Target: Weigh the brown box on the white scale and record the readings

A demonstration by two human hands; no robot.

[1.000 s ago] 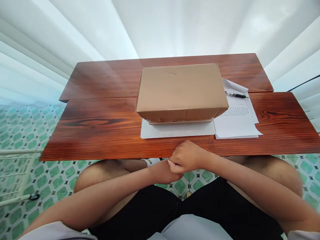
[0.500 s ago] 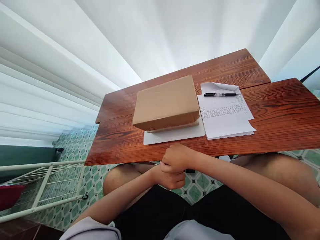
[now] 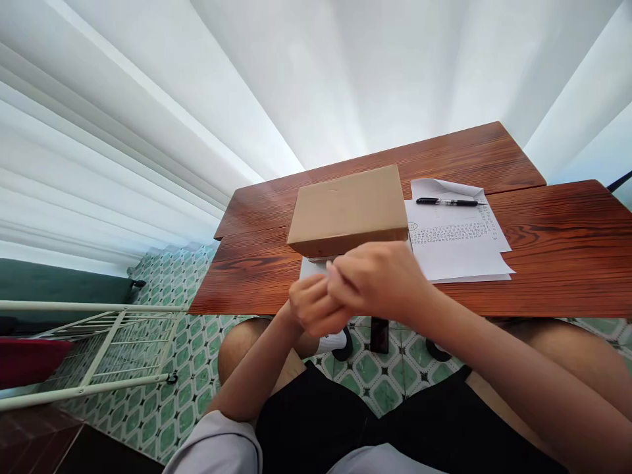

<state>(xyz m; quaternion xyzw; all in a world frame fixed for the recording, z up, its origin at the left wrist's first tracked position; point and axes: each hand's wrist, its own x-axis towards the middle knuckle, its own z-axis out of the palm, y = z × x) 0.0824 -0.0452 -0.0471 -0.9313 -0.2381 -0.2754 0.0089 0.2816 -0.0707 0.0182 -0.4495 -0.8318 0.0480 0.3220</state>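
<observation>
My left hand and my right hand are together in front of the table's near edge, both with curled fingers. The right one lies against the left one's fingers and hides part of them. Whether anything small is pinched between them cannot be seen. Behind them a closed brown cardboard box rests on the table, on top of a flat white item that my hands partly cover. To the right of the box are written sheets of paper, and a black pen lies across them.
White curtains hang behind the table. On the left stands a white metal rack with a dark red cloth. A dark flat rectangular object is below the table edge, over the green patterned tile floor.
My two hands have risen together from below the table edge to in front of the box, still touching. The camera view has shifted, while the box, papers and pen stay in place on the table.
</observation>
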